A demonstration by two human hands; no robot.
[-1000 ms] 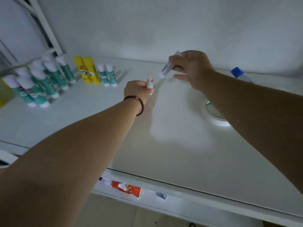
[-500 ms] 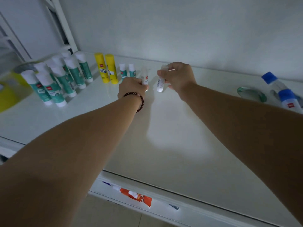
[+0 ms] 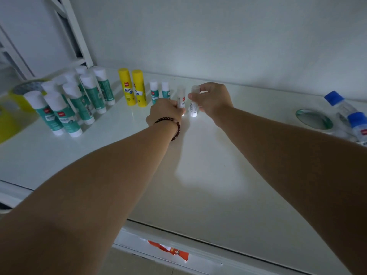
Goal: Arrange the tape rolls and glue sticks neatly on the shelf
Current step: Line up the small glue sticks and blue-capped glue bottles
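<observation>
On the white shelf point(image 3: 218, 175), my left hand point(image 3: 163, 112) grips a small white glue stick point(image 3: 181, 98) standing upright. Beside it my right hand point(image 3: 212, 99) holds a second small white glue stick point(image 3: 194, 105), also upright on the shelf. To their left stand two small green glue sticks point(image 3: 158, 91), two yellow glue sticks point(image 3: 133, 87) and several large green-and-white glue sticks point(image 3: 79, 100). A clear tape roll point(image 3: 314, 121) lies flat at the right. Yellow tape rolls point(image 3: 17, 100) sit at the far left.
Two blue-capped glue bottles point(image 3: 349, 116) lie at the far right, beside the tape roll. A white frame point(image 3: 77, 36) rises at the back left, and a wall closes the back. An orange package point(image 3: 168, 251) shows below the shelf's front edge.
Both hands carried their small white sticks left and down. The right-hand stick, tilted in the air a second ago, now stands upright on the shelf beside the left one.
</observation>
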